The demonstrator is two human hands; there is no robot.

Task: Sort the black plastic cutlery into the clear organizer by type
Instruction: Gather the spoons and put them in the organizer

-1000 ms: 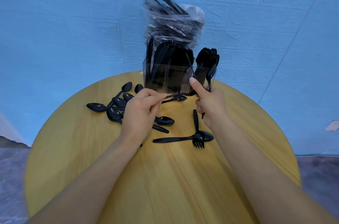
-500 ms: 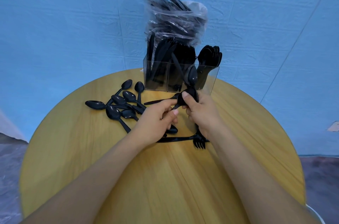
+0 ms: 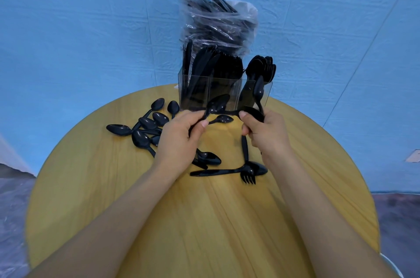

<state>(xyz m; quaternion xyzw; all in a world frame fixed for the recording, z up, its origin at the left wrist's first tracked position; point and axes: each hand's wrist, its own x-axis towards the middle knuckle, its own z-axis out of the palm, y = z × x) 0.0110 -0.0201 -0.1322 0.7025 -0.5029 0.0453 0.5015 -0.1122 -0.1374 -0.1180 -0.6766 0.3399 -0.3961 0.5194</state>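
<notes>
Your left hand [image 3: 179, 139] is pinching a black spoon [image 3: 217, 104] by its handle, bowl raised before the clear organizer [image 3: 223, 93] at the round wooden table's [image 3: 204, 221] far edge. Your right hand [image 3: 266, 132] is gripping more spoons [image 3: 258, 100], their handles hiding in your fist, so their count is unclear. Loose spoons [image 3: 145, 127] are lying at left, a fork [image 3: 246, 174] near your right wrist. A plastic-wrapped cutlery bundle [image 3: 216, 20] is blurring behind the organizer. No writing is showing anywhere.

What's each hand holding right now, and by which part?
The left hand pinches one spoon by its handle. The right hand grips spoons by their handles, bowls up.
</notes>
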